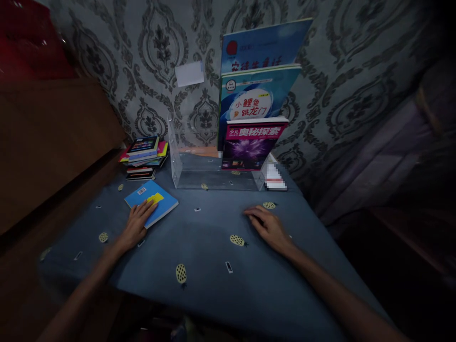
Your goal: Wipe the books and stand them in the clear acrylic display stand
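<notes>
A blue book with a yellow patch and a barcode lies flat on the table's left side. Across its near edge rests my left hand, fingers stretched over the cover. My right hand lies on the cloth at the right, holding nothing, its fingers loosely bent and apart. Beyond it stands a clear acrylic book rack. At the rack's right end, books stand upright in tiers: a magenta-and-purple book in front, a teal book behind it, and a taller blue book at the back.
A stack of books sits left of the rack. The table wears a dark blue cloth with pineapple prints. A white item, partly blurred, lies right of the rack. Patterned wall rises behind; a wooden cabinet stands left.
</notes>
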`<state>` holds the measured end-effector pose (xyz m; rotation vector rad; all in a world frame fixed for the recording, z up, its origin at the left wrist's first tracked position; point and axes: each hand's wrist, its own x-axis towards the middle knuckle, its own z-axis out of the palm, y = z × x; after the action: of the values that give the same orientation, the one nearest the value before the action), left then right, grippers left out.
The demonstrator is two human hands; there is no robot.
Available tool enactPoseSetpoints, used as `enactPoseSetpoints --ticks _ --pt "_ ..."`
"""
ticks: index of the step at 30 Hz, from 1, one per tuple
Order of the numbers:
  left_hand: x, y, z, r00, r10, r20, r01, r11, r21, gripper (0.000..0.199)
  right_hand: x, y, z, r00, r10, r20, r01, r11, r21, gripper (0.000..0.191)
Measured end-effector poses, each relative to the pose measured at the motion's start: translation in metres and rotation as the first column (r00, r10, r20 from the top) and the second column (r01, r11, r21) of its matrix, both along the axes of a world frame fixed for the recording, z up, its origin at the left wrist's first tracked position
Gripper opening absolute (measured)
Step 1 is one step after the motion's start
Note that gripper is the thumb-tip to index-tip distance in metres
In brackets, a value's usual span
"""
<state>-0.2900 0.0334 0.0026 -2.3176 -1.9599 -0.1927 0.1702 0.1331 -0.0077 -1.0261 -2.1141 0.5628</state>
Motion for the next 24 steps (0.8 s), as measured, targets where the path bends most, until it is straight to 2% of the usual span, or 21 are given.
enactPoseSetpoints --ticks 6,12,15,20,24 --pt "0.03 -0.02 -0.011 0.991 -0.113 0.067 0.109 0.992 0.059 0.104 0.0 -0.001 0.0 1.0 0.012 0.026 -0.012 1.0 0.008 0.028" --pt "0.059 -0.031 -0.007 0.963 -0.246 0.112 0.239 0.968 0.071 0.095 0.0 -0.002 0.001 1.0 0.023 0.013 -0.023 1.0 0.013 0.029" --pt "0.074 -0.034 -0.004 0.941 -0.309 0.135 0.306 0.951 0.046 0.096 0.0 -0.003 0.001 0.999 0.022 0.028 -0.022 1.0 0.018 0.028" --pt "0.106 -0.035 0.009 0.885 -0.442 0.144 0.454 0.888 -0.065 0.102 0.0 -0.003 -0.001 0.999 0.022 0.028 -0.023 0.999 0.029 0.028" --pt "0.133 -0.023 0.023 0.812 -0.561 0.163 0.583 0.793 -0.178 0.104 -0.001 -0.004 -0.001 1.0 0.019 0.024 -0.019 1.0 0.024 0.028"
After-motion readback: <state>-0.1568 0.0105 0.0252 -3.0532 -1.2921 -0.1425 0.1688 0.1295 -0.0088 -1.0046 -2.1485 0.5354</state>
